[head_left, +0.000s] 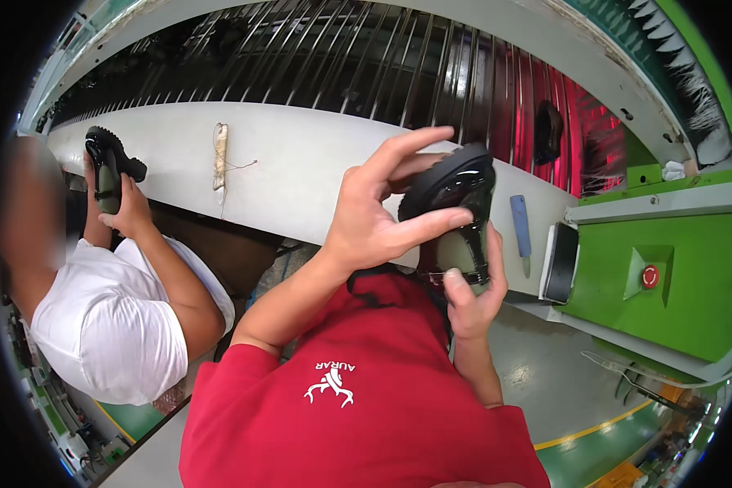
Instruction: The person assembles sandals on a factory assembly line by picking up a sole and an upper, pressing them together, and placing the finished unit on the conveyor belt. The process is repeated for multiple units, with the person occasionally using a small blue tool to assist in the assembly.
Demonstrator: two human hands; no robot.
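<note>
A glossy black shoe (455, 195) with a thick ridged sole and a thin strap is held up in front of my chest, over the near edge of the white bench. My left hand (374, 203) grips its toe end, the thumb across the shiny upper and the index finger stretched out past the sole. Lower down, my right hand (478, 301) is closed round the heel end, its thumb near the strap. The greenish inside of the shoe partly shows. The undersides of the fingers behind it are hidden.
On the white bench (293, 138) lie a blue-handled knife (521, 232) and a wrapped stick with string (220, 159). A roller conveyor (366, 61) runs behind, carrying a dark shoe (548, 130). A co-worker (114, 317) at left holds a similar shoe (110, 167). A green machine panel with a red button (650, 276) stands right.
</note>
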